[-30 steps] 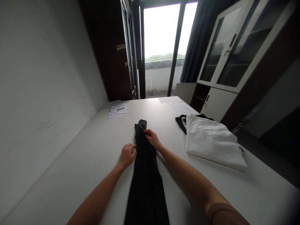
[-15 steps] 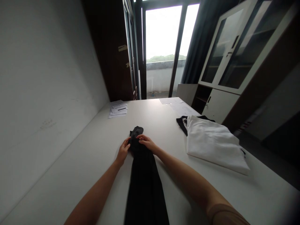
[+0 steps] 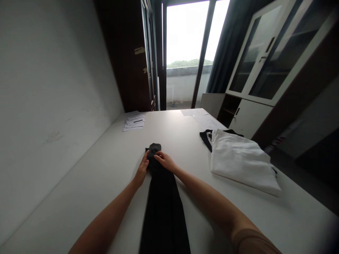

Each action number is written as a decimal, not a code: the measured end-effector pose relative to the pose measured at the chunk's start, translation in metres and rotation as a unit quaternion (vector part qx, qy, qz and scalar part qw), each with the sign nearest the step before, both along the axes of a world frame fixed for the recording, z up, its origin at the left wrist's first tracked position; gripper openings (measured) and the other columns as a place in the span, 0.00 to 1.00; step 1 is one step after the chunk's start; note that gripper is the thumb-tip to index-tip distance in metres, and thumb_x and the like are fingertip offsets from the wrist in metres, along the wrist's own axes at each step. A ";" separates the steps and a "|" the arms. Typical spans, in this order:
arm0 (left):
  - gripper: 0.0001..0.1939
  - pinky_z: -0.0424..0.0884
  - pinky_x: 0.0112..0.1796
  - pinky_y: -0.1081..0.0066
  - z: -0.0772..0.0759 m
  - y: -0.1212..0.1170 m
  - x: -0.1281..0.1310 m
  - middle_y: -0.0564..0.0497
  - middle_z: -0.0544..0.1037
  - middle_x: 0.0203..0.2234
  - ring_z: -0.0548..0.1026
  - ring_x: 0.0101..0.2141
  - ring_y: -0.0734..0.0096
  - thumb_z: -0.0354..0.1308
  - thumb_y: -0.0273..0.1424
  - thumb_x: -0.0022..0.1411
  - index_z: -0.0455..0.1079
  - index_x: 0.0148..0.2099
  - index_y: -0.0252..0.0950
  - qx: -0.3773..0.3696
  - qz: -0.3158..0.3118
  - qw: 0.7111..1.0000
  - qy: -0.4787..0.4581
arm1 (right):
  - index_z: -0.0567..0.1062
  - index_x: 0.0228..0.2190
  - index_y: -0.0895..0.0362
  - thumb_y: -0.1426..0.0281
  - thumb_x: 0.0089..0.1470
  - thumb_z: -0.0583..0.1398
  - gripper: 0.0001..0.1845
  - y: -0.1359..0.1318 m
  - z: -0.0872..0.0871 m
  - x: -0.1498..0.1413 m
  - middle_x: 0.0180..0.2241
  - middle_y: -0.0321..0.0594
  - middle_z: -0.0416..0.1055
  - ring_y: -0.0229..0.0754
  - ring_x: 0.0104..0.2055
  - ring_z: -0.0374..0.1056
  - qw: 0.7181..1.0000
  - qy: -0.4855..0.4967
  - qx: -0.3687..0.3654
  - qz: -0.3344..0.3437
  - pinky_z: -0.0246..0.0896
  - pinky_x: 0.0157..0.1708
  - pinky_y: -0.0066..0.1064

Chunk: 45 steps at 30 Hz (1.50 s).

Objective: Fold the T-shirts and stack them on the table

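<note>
Grip of the L hand (image 3: 141,170) is on the left edge of the long black cloth (image 3: 164,208), near its far end; can't tell if it pinches or just rests. R hand (image 3: 165,161) has its fingertips on top, close by, & it's hard to see if they squeeze, b/c the fingers bend over & the cloth's so dark. Near end of the cloth is cut off at the bottom of the view, & most folds get lost in the black. It lies long & flat down the middle of the white tabletop (image 3: 92,176), w/ a small bunched lump at the far end. Tabletop looks smooth, a bit shiny. Over on the right, well apart from the hands, a folded white cloth (image 3: 241,162) w/ soft wrinkles hides part of a dark cloth (image 3: 205,137). Brown sleeve (image 3: 251,241) on the R arm is cut off too. Far left: messy papers (image 3: 132,126) w/ a thin dark thing (image 3: 138,121) on top, too small to name. More flat sheets (image 3: 202,119) lie by the far right corner.
</note>
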<state>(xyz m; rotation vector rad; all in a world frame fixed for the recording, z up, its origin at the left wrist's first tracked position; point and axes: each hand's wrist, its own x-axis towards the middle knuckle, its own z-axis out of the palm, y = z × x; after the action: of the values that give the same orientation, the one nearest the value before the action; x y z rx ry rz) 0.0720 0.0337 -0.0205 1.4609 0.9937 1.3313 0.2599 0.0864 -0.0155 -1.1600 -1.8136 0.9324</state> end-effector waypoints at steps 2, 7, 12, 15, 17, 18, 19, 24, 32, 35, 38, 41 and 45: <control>0.30 0.40 0.71 0.60 0.000 -0.004 0.003 0.52 0.50 0.74 0.45 0.73 0.63 0.47 0.44 0.75 0.54 0.74 0.44 0.016 0.027 0.999 0.012 | 0.75 0.39 0.53 0.53 0.61 0.59 0.17 -0.002 0.002 0.001 0.28 0.33 0.72 0.39 0.30 0.65 0.999 -0.034 0.017 0.002 0.55 0.32 0.29; 0.32 0.43 0.71 0.61 -0.006 -0.002 0.005 0.53 0.47 0.75 0.46 0.73 0.64 0.47 0.42 0.75 0.48 0.76 0.45 0.024 0.011 0.999 0.018 | 0.71 0.30 0.52 0.61 0.65 0.57 0.12 -0.006 0.000 0.001 0.26 0.33 0.70 0.38 0.27 0.62 0.989 -0.119 0.089 0.005 0.52 0.32 0.29; 0.31 0.51 0.69 0.58 -0.022 0.010 0.001 0.49 0.56 0.72 0.55 0.70 0.64 0.47 0.35 0.74 0.49 0.75 0.43 0.026 0.034 0.996 0.074 | 0.66 0.28 0.53 0.61 0.69 0.53 0.16 -0.010 -0.001 0.002 0.30 0.36 0.70 0.38 0.30 0.63 0.977 -0.123 0.172 -0.019 0.53 0.35 0.29; 0.28 0.62 0.65 0.59 -0.026 0.014 -0.002 0.48 0.68 0.66 0.67 0.64 0.63 0.47 0.32 0.72 0.56 0.72 0.43 0.028 0.053 0.988 0.141 | 0.65 0.28 0.53 0.61 0.69 0.52 0.17 -0.007 -0.002 0.002 0.31 0.37 0.70 0.39 0.31 0.63 0.979 -0.097 0.176 -0.042 0.55 0.36 0.29; 0.28 0.67 0.61 0.59 -0.023 0.013 -0.003 0.48 0.73 0.61 0.72 0.60 0.62 0.49 0.30 0.70 0.59 0.70 0.43 0.047 0.072 0.975 0.203 | 0.65 0.28 0.53 0.60 0.69 0.51 0.17 -0.004 -0.004 0.002 0.30 0.36 0.69 0.40 0.32 0.63 0.981 -0.070 0.167 -0.062 0.56 0.36 0.30; 0.28 0.69 0.59 0.59 -0.021 0.012 -0.003 0.48 0.75 0.59 0.74 0.58 0.61 0.50 0.28 0.69 0.61 0.69 0.42 0.056 0.086 0.967 0.233 | 0.65 0.28 0.53 0.59 0.69 0.51 0.18 -0.002 -0.005 0.002 0.29 0.36 0.69 0.40 0.31 0.63 0.983 -0.056 0.160 -0.074 0.56 0.36 0.30; 0.28 0.70 0.57 0.59 -0.019 0.011 -0.004 0.47 0.77 0.56 0.75 0.56 0.61 0.50 0.26 0.67 0.63 0.68 0.41 0.066 0.098 0.959 0.259 | 0.65 0.28 0.52 0.58 0.69 0.50 0.18 0.000 -0.006 0.003 0.29 0.36 0.68 0.40 0.31 0.63 0.984 -0.043 0.151 -0.085 0.56 0.36 0.30; 0.17 0.72 0.50 0.61 -0.011 0.009 -0.007 0.46 0.79 0.43 0.76 0.46 0.61 0.50 0.20 0.63 0.77 0.47 0.37 0.112 0.085 0.922 0.360 | 0.67 0.27 0.52 0.53 0.67 0.49 0.22 0.013 -0.011 0.012 0.27 0.35 0.70 0.42 0.30 0.63 0.986 0.024 0.089 -0.136 0.58 0.35 0.32; 0.14 0.67 0.55 0.54 -0.010 0.013 -0.016 0.46 0.75 0.48 0.71 0.50 0.56 0.59 0.25 0.61 0.78 0.48 0.41 0.156 0.056 0.884 0.437 | 0.73 0.31 0.53 0.52 0.65 0.48 0.23 0.038 -0.025 0.035 0.31 0.38 0.75 0.44 0.33 0.67 0.979 0.048 0.047 -0.190 0.60 0.37 0.33; 0.09 0.64 0.58 0.51 -0.007 0.014 -0.019 0.47 0.74 0.50 0.70 0.52 0.56 0.58 0.27 0.64 0.78 0.45 0.42 0.180 0.088 0.880 0.431 | 0.73 0.30 0.53 0.53 0.66 0.48 0.23 0.042 -0.027 0.041 0.30 0.39 0.75 0.44 0.33 0.67 0.977 0.003 0.047 -0.210 0.58 0.36 0.33; 0.08 0.65 0.58 0.51 -0.007 0.016 -0.025 0.45 0.74 0.51 0.70 0.52 0.56 0.56 0.26 0.65 0.75 0.44 0.39 0.179 0.147 0.879 0.416 | 0.72 0.30 0.53 0.55 0.67 0.47 0.23 0.046 -0.027 0.051 0.30 0.40 0.74 0.45 0.33 0.67 0.967 -0.044 0.042 -0.249 0.56 0.36 0.33; 0.09 0.66 0.57 0.53 -0.012 0.023 -0.034 0.44 0.73 0.51 0.70 0.52 0.55 0.54 0.23 0.64 0.72 0.44 0.39 0.155 0.192 0.881 0.403 | 0.73 0.31 0.54 0.58 0.68 0.47 0.22 0.052 -0.029 0.065 0.32 0.42 0.74 0.45 0.35 0.67 0.950 -0.104 0.034 -0.292 0.55 0.38 0.32; 0.10 0.66 0.57 0.54 -0.020 0.035 -0.050 0.44 0.73 0.49 0.70 0.53 0.55 0.54 0.23 0.62 0.71 0.44 0.40 0.107 0.255 0.877 0.393 | 0.75 0.34 0.54 0.59 0.69 0.47 0.22 0.060 -0.030 0.081 0.34 0.46 0.75 0.46 0.39 0.69 0.934 -0.142 0.022 -0.327 0.55 0.41 0.34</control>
<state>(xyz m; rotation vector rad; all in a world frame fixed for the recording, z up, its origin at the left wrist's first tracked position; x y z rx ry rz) 0.0220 0.0687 -0.0408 2.0721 1.9091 1.2206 0.3407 0.1459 -0.0455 -1.7854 -1.4730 0.3419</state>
